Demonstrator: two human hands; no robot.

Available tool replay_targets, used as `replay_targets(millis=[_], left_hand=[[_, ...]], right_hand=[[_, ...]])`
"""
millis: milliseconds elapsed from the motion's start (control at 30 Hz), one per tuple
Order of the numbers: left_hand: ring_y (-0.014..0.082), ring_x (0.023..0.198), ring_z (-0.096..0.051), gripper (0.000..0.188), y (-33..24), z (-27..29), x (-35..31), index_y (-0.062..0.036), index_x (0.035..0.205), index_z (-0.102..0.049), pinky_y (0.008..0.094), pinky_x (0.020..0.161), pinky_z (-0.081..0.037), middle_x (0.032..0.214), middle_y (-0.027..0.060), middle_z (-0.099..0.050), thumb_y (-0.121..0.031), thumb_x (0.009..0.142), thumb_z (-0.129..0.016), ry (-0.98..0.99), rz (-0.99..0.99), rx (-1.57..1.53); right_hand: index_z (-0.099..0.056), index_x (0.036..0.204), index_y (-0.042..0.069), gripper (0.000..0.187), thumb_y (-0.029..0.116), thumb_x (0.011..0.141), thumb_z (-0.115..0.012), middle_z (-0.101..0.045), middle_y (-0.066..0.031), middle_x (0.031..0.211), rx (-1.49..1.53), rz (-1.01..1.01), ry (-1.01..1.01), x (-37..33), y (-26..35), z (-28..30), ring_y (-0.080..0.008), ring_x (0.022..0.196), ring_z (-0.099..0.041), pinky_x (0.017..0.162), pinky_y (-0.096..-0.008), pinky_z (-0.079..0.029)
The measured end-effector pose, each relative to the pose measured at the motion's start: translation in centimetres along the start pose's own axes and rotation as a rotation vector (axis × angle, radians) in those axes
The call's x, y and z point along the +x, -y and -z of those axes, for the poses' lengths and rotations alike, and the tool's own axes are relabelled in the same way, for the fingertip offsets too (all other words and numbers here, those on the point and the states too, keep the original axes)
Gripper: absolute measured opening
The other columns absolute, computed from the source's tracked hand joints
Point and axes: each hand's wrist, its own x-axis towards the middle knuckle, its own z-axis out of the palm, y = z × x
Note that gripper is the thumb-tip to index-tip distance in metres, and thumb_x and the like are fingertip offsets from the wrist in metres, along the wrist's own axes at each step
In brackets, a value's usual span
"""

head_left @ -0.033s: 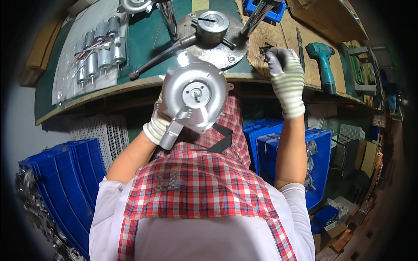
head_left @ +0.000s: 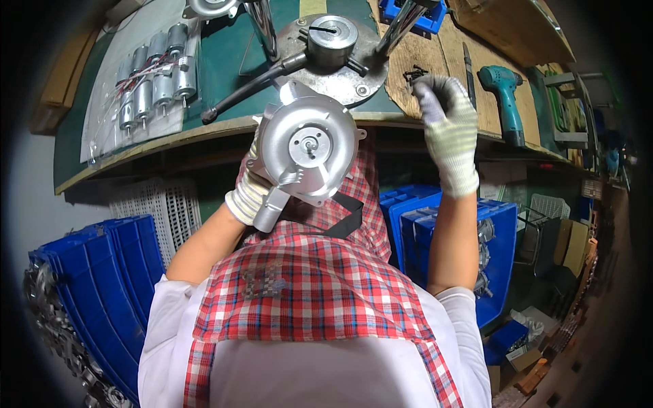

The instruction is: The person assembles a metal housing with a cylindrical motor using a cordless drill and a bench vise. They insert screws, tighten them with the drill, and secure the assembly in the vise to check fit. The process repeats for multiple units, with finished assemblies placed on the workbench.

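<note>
As we look down from the head, our gloved left hand (head_left: 250,194) supports a round silver metal housing (head_left: 311,155) from its left side; the fingers are mostly hidden behind it, closed about its edge. The housing is raised in front of the worktop (head_left: 224,71), above our checked apron (head_left: 313,292). Our gloved right hand (head_left: 450,126) is half curled, its fingertips at a small pile of black screws (head_left: 417,71) on a brown board (head_left: 442,54); we cannot tell whether it pinches one. Right of that hand lies a teal drill (head_left: 503,98); small motors (head_left: 162,90) lie far left.
</note>
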Motion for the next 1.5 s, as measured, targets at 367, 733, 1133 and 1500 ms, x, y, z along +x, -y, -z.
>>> replay_targets(millis=[367, 733, 1133, 1500], left_hand=[[0.0193, 0.083, -0.068, 0.035, -2.6, -5.9, 0.6, -0.0019, 0.104, -0.064, 0.0321, 0.073, -0.055, 0.093, 0.0086, -0.070, -0.019, 0.077, -0.080, -0.165, -0.010, 0.281], [0.0227, 0.104, -0.067, 0.041, -2.2, -4.4, 1.0, -0.0020, 0.126, -0.058, 0.0359, 0.089, -0.057, 0.118, 0.0118, -0.067, -0.028, 0.096, -0.064, 0.098, -0.013, 0.606], [0.0239, 0.127, -0.057, 0.048, 1.6, -0.6, 0.9, -0.0071, 0.146, -0.044, 0.0407, 0.108, -0.049, 0.140, 0.0124, -0.056, -0.033, 0.106, -0.049, 0.143, -0.147, 0.281], [0.0240, 0.126, -0.057, 0.048, 3.3, 0.8, 1.2, -0.0058, 0.146, -0.043, 0.0396, 0.108, -0.049, 0.139, 0.0138, -0.057, -0.033, 0.107, -0.046, 0.120, -0.100, -0.151]], right_hand=[[-0.069, 0.095, 0.004, 0.019, 0.022, 0.089, -0.069, -0.065, -0.0143, 0.093, 0.102, 0.115, 0.325, -5.6, 5.3, -2.6, -0.0344, 0.087, -0.065, 0.079, -0.0404, -0.052], [-0.064, 0.096, 0.003, 0.028, 0.020, 0.084, -0.082, -0.062, -0.0009, 0.084, 0.193, -0.333, 0.266, -6.6, 3.7, -3.8, -0.0083, 0.076, -0.056, 0.070, -0.0236, -0.048], [-0.072, 0.094, 0.012, 0.013, 0.018, 0.084, -0.068, -0.068, -0.0117, 0.095, -1.053, 0.339, 0.244, 4.8, -5.9, -1.1, -0.0323, 0.096, -0.066, 0.079, -0.0445, -0.055], [-0.068, 0.097, 0.006, 0.013, 0.018, 0.090, -0.067, -0.066, -0.0157, 0.096, -0.608, 0.369, 0.133, 3.8, -2.3, -0.9, -0.0363, 0.093, -0.063, 0.083, -0.0457, -0.051]])
